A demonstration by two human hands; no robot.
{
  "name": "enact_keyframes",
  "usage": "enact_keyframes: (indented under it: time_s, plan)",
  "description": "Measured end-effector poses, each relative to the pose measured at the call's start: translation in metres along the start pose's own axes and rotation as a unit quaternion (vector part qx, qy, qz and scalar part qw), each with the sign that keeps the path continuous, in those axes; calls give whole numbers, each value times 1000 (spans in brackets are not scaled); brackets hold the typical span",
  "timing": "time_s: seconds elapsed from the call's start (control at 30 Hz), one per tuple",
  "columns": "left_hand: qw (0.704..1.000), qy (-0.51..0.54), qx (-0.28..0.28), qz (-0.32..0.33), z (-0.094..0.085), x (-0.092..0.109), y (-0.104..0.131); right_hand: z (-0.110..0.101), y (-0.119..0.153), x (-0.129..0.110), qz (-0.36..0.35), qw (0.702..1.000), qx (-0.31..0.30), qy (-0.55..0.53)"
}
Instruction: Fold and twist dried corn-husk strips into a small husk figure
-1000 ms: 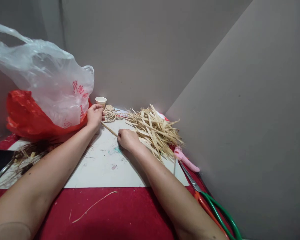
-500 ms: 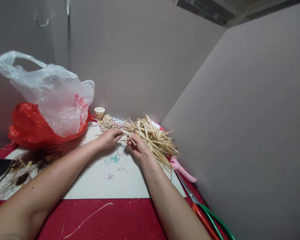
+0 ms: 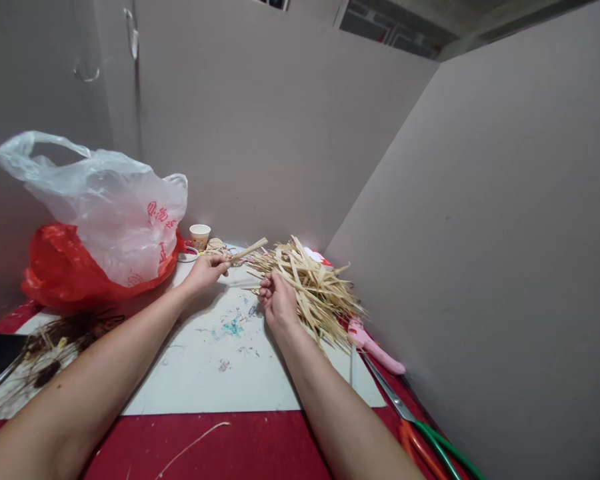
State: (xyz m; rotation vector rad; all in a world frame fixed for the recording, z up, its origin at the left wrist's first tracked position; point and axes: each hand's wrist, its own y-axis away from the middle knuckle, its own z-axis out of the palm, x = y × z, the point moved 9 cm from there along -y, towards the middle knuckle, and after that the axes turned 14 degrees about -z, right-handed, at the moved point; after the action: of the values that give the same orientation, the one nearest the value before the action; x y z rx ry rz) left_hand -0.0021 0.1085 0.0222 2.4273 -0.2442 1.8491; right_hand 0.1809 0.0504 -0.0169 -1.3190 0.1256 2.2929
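Clock directions are taken from the middle of the white board [image 3: 193, 383], with twelve pointing away from the person. The left hand [image 3: 207, 275] is at about twelve o'clock, its thumb and fingers pinching one end of a flat, straw-coloured dried strip [image 3: 251, 249]. The strip's free end slants up toward two o'clock from that hand, in front of the grey wall [image 3: 260, 133]. The right hand [image 3: 280, 303] is at about one o'clock, palm turned partly inward and fingers curled, just beside a loose heap of dried strips [image 3: 317, 283]. Thin stalks show near its fingertips, but I cannot tell whether it grasps one.

The heap spreads at about two o'clock, and a pink handle [image 3: 377, 348] lies near its lower edge, toward three. Scissors with green and orange handles [image 3: 435, 437] lie at four o'clock on the red cloth [image 3: 260, 443]. A thin loose strand [image 3: 195, 441] is at six. Tangled dark brown fibres [image 3: 63, 340] are at nine. A translucent plastic bag with red lettering [image 3: 115, 207] rises above a red plastic bag [image 3: 57, 260] at ten. A paper cup [image 3: 200, 237] is near twelve, beside a coil of pale cord [image 3: 216, 247].
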Motion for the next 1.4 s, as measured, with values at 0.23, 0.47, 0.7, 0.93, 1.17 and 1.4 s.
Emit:
enact_keyframes:
  time_s: [0.23,0.47,0.7,0.93,1.17,1.4]
  plan:
    - [978,32,-194,-73,38,-6,18,18,4,-6,-35,995,-90,37]
    - [962,131,-203,-128,34,-10,16,29,9,4,-1,980,-183,75]
    - [958,151,-217,-109,37,0,16,51,32,20,34,949,-295,106]
    - [931,345,-36,-109,-11,-11,-3,79,91,19,127,843,-486,194]
    - [916,381,25,-120,-39,-33,-11,97,144,11,96,705,-634,303]
    - [931,326,-97,-132,-6,-23,-6,58,42,-15,-116,904,-262,317]
